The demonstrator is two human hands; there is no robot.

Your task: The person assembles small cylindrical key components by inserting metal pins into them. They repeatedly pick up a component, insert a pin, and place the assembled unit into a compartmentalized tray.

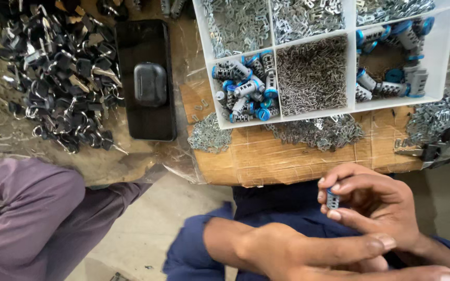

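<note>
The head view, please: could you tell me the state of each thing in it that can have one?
Right hand: closed on a small lock cylinder.
Lock cylinder: pinched between fingertips, blue end up.
Left hand: fingers extended, holding nothing visible.
White divided tray: open, compartments filled with metal parts and blue-capped cylinders.
Phone: screen dark, a small black case lying on it.
Key pile: loose heap on the table.
</note>
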